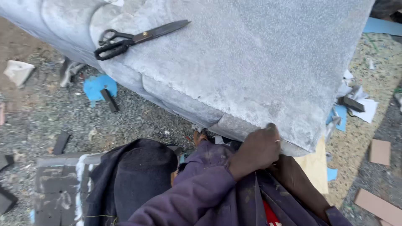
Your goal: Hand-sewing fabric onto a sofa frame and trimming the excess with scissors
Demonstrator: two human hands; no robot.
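Upholstered piece: a large grey fabric-covered cushion (251, 62) is spread across the upper and middle part of the view, its near corner pointing down toward the person.
Left hand: the left hand (256, 150) is closed in a fist on the fabric at that near corner, with a purple sleeve (201, 188) leading to it.
Right hand: only a brown forearm (299, 184) is seen below the corner; the hand itself is hidden under the cushion, so its grip cannot be told.
Scissors: black-handled scissors (138, 37) are laid on the cushion's top, near its far left edge, well apart from the hands, blades closed and pointing right.
Lap: a dark garment (134, 175) is seen at the lower left of the sleeve.
Ground: gravel (63, 113) is littered with a blue scrap (96, 86), white paper scraps (368, 109), cardboard pieces (380, 151) and a grey block (56, 188).
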